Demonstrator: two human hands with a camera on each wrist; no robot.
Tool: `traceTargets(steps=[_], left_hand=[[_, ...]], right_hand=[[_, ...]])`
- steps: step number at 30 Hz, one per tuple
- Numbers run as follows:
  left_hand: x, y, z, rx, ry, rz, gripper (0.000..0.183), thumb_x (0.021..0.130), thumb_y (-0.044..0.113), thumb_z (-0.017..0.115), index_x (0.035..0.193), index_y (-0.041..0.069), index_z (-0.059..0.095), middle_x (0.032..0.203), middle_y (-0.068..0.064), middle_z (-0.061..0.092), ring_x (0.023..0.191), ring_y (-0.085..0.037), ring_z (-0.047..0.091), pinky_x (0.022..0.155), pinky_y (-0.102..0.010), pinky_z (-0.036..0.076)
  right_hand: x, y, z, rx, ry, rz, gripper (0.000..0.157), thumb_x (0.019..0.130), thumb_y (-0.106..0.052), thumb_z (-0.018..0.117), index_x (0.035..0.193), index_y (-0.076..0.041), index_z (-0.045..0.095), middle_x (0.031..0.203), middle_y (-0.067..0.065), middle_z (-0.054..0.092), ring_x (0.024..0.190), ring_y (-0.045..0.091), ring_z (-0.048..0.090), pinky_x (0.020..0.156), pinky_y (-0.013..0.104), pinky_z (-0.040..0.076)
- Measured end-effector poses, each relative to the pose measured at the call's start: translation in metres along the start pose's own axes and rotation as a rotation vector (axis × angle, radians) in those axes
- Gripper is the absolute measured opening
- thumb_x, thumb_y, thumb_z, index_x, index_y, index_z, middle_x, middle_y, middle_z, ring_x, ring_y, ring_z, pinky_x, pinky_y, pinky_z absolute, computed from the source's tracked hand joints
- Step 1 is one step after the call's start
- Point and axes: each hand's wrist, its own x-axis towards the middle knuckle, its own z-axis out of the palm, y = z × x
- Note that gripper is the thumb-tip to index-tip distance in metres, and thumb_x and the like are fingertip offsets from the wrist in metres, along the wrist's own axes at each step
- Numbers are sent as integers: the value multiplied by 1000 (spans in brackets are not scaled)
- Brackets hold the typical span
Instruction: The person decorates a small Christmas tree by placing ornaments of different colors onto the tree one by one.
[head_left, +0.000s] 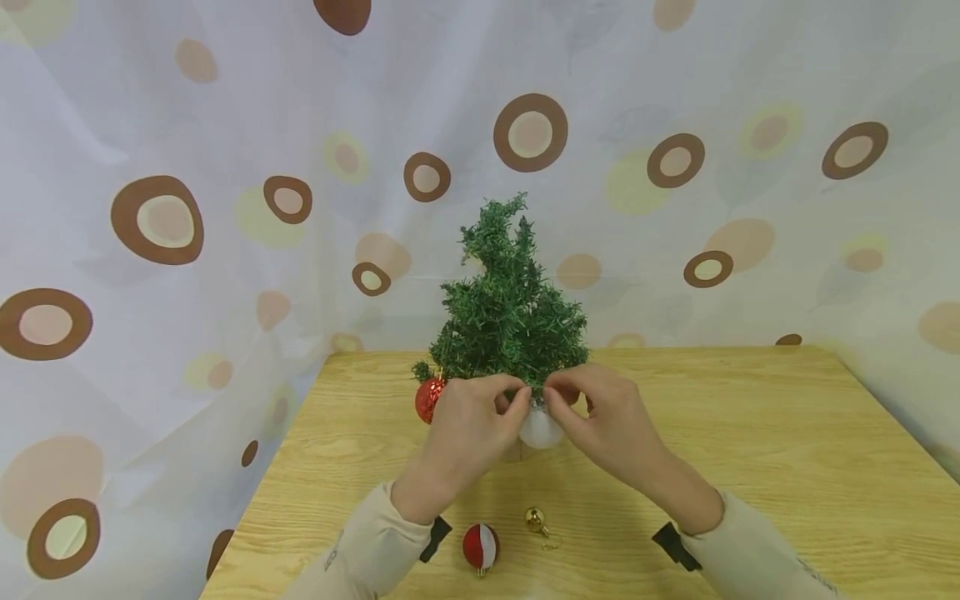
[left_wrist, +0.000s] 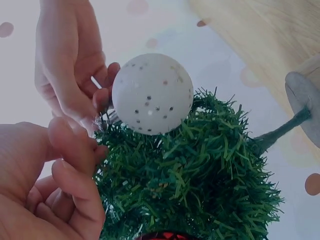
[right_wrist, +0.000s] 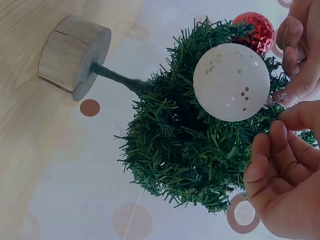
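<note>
A white ball ornament (head_left: 541, 428) with small shiny dots hangs against the front of a small green artificial Christmas tree (head_left: 502, 321). My left hand (head_left: 474, 425) and right hand (head_left: 611, 425) meet just above it, each pinching the thin hanging string (head_left: 535, 387) between thumb and index finger. In the right wrist view the silver cap of the white ball (right_wrist: 231, 82) points toward both hands' fingertips, among the branches. A shiny red ball ornament (head_left: 428, 401) sits on the tree's left side, partly behind my left hand.
On the wooden table (head_left: 750, 433), nearer me, lie a red-and-white ball (head_left: 481, 547) and a small gold ball (head_left: 535, 519) with a loop. The tree stands on a round wooden base (right_wrist: 67, 57). A patterned curtain (head_left: 450, 83) hangs behind and to the left.
</note>
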Motion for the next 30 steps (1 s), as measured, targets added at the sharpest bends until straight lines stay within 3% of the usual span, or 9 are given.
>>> traceTargets(steps=[5,14,30], left_hand=[[0,1,4,40,45,11,14,99,8,70,95,4,82,70,-4,75,45,-2,52,43,-12,38],[-1,2,9,172,100,39,12,97,12,74,94,6,84,68,-3,77,44,-7,61,41,-8,32],[-6,4,14,331,86,66,10,95,22,80,92,13,84,70,1,77,49,-8,64,42,-12,37]], right_hand=[[2,0,1,-24,6,13,7,98,-5,71,98,-6,78,80,-1,69,69,8,57,58,22,43],[1,-2,2,-83,-51,61,11,91,2,75,98,-5,80,76,-2,68,65,6,56,58,23,46],[-3,-2,4,-89,-92,69,10,90,2,77,97,-4,80,72,-2,66,62,3,53,54,20,44]])
